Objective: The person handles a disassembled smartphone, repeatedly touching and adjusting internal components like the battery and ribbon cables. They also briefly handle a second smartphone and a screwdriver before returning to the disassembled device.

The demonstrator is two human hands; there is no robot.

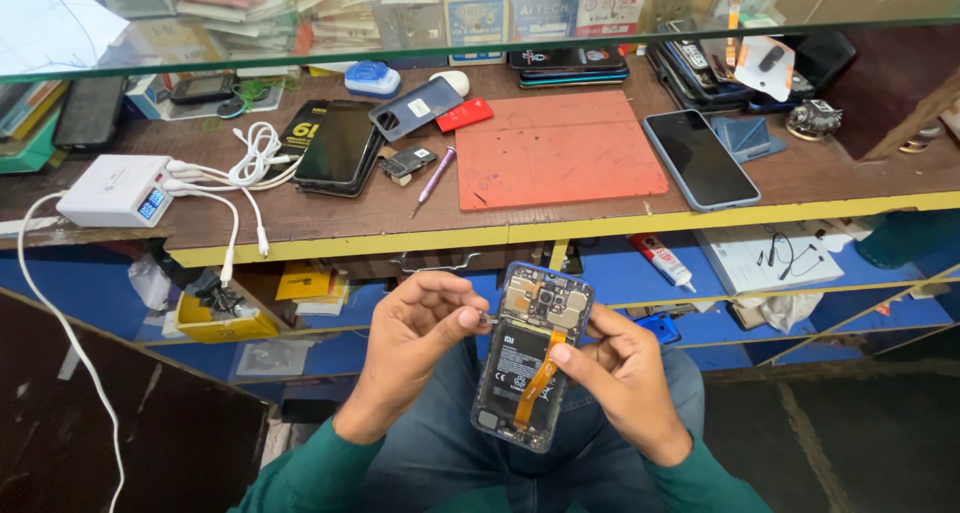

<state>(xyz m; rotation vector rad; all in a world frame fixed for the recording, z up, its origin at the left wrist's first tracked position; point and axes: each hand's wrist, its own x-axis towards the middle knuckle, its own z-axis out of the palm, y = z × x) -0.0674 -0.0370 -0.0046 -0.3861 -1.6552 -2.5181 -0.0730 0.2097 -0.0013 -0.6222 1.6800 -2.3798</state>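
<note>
Right hand grips an opened blue phone; left hand pinches a small tool at its top edge; beyond, a red-capped white tube.

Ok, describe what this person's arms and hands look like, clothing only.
Both hands, the left hand and the right hand, are bare: no gloves, rings or watch visible. Dark green long sleeves reach down to both wrists. No cables or markings show on them.
</note>
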